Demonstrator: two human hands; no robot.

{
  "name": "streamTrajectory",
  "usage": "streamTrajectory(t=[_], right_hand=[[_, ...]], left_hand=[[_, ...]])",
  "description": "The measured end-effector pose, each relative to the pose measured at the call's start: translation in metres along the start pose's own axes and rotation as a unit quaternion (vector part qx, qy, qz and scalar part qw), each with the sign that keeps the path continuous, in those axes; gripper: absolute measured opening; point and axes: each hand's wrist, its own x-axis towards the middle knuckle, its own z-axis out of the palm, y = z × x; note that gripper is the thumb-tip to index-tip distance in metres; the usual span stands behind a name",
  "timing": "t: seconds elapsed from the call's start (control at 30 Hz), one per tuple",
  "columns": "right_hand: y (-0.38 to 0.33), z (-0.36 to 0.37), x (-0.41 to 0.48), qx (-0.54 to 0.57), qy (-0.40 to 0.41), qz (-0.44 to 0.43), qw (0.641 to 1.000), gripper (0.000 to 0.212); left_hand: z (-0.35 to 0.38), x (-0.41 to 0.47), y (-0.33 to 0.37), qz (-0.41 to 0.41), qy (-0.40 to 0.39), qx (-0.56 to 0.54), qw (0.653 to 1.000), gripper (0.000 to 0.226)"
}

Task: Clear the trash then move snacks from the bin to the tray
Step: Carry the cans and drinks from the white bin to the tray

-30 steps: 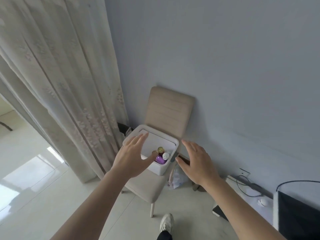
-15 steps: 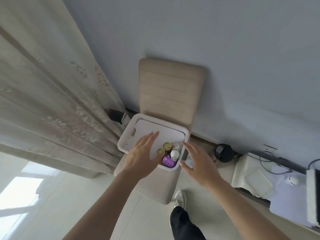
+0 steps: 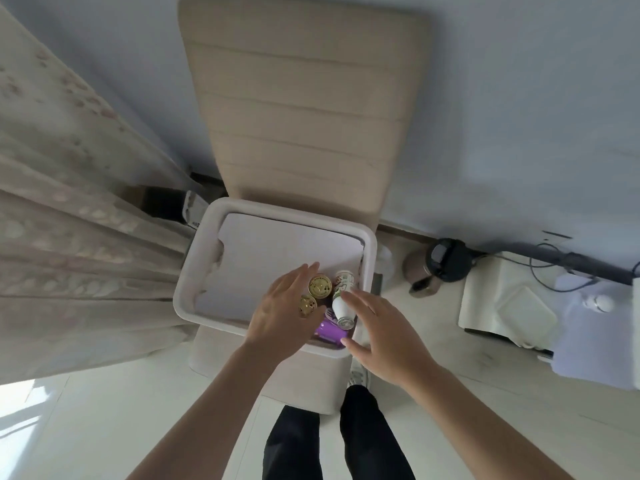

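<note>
- The white rectangular plastic bin (image 3: 284, 210) stands on the seat of a beige padded chair (image 3: 301, 109). It fills far more of the view than half a second ago, because the head has come closer and tipped further down.
- The snacks lie in the bin's near right corner, under and between the fingers of both hands. They are two gold-lidded cans (image 3: 319, 286), a white bottle (image 3: 341, 304) with green print lying on its side, and a purple container (image 3: 330, 331) nearest the wrists. None has shifted since the earlier frame.
- The left hand (image 3: 282, 317) hovers over the bin with its fingers (image 3: 294, 279) straight and slightly spread, holding nothing. The nearer can shows just beside its thumb. The hand keeps much the same place over the cans as before.
- The right hand (image 3: 381, 330) is also flat and empty. Its fingers (image 3: 360, 303) were just outside the bin's right rim and now reach over that corner. The foremost tip is at the white bottle, but I cannot tell whether it touches.
- A white sheet (image 3: 277, 247) lines the rest of the bin, beyond the fingertips.
- A pale lace curtain (image 3: 69, 202) hangs to the left of the left hand.
- A dark round vessel (image 3: 446, 259) stands on the floor out past the right hand.
- The person's dark trouser legs (image 3: 329, 441) show below the wrists, more of them than before.
</note>
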Motion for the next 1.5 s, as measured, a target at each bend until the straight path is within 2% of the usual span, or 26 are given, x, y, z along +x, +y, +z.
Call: streamTrajectory(t=[0.1,0.27,0.4,0.67,0.9,1.3,1.5], right_hand=[[0.013,0.024,0.007,-0.018,0.002,-0.006,1.0,0.069],[0.025,0.046,0.014,-0.065,0.057,-0.018,0.996,0.063],[0.025,0.054,0.017,-0.077,0.088,-0.02,0.993,0.057],[0.024,0.056,0.03,-0.03,0.139,-0.023,0.99,0.046],[0.027,0.048,0.059,0.002,0.231,-0.015,0.973,0.04],[0.032,0.049,0.074,0.052,0.251,-0.02,0.966,0.044],[0.027,0.042,0.076,0.07,0.275,-0.024,0.959,0.037]], left_hand=[[0.024,0.018,-0.021,0.008,-0.013,-0.015,1.0,0.075],[0.056,0.04,-0.044,0.051,-0.019,-0.024,0.998,0.068],[0.072,0.049,-0.052,0.05,-0.019,-0.027,0.998,0.067],[0.081,0.064,-0.055,0.053,-0.007,-0.053,0.997,0.066],[0.08,0.067,-0.053,0.036,0.007,-0.087,0.995,0.053],[0.078,0.068,-0.05,0.03,0.011,-0.112,0.993,0.049],[0.071,0.068,-0.047,0.021,0.017,-0.124,0.992,0.047]])
